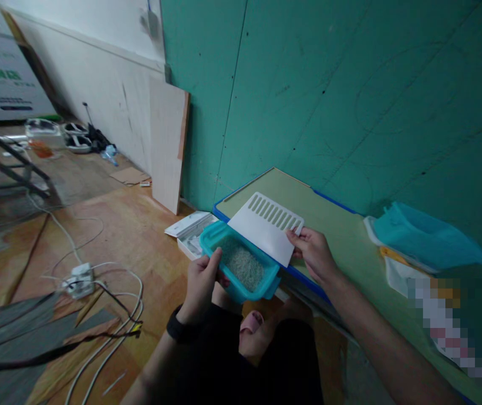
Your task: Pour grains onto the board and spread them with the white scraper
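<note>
My left hand [202, 284] grips the near left side of a turquoise plastic tub [271, 283], thumb over the rim. Pale greyish granules [243, 263] lie in the tub; I cannot make out what they are. In my right hand [313, 251] is a white flat panel with a row of slots [262, 230], pinched at its right edge. The panel is tilted, slots toward the wall, and its near edge is beside or just over the tub's far rim. The tub is held above my lap, at the edge of the table.
A greenish table [338, 225] with a blue edge stands against the green wall [308, 84]. A turquoise bag [427, 236] lies at its right. An open white box [192, 233] sits left of the table. Cables and a power strip [79, 280] lie on the floor.
</note>
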Motion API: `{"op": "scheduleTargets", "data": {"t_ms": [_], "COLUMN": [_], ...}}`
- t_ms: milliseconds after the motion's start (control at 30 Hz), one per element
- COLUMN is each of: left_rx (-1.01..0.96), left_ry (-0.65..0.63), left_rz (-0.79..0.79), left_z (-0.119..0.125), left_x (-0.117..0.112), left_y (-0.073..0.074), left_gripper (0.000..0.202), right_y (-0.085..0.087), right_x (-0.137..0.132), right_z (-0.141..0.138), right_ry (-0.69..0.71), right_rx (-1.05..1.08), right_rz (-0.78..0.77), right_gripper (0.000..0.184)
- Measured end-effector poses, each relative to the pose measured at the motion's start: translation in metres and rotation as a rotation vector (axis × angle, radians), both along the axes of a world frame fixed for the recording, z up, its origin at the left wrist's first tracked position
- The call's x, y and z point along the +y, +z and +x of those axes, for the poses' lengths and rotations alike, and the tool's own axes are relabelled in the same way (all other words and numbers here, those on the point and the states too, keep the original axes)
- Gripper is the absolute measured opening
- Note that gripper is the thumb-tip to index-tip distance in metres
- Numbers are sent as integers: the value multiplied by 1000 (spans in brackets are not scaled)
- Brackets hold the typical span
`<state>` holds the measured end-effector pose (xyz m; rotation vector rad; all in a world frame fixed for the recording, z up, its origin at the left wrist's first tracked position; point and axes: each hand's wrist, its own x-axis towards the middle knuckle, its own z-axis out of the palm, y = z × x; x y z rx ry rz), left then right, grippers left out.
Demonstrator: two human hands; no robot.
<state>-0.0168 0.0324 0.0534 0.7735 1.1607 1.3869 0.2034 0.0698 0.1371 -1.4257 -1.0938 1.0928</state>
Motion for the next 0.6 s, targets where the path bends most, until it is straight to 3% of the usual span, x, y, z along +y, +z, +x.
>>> {"op": "scheduleTargets", "data": {"t_ms": [133, 267, 500, 600], "left_rx": [-8, -22, -111, -170], "left_ry": [-1, 27, -36, 38], "left_rz": [3, 0, -74, -68], "left_z": [0, -5, -24, -40], "left_x": [0, -2, -25, -41], "left_y": [-1, -13, -51, -61], "left_gripper": [50, 48, 44, 41], "right_y": [-2, -5, -16, -20], "right_x": [-2, -17, -83, -107], "right_z": [4, 12, 38, 59], "right_ry": [27, 17, -94, -212], "right_rx": [44, 109, 295, 344], "right_rz": [-9, -30, 63, 121], "right_gripper": [48, 46, 41, 42]}}
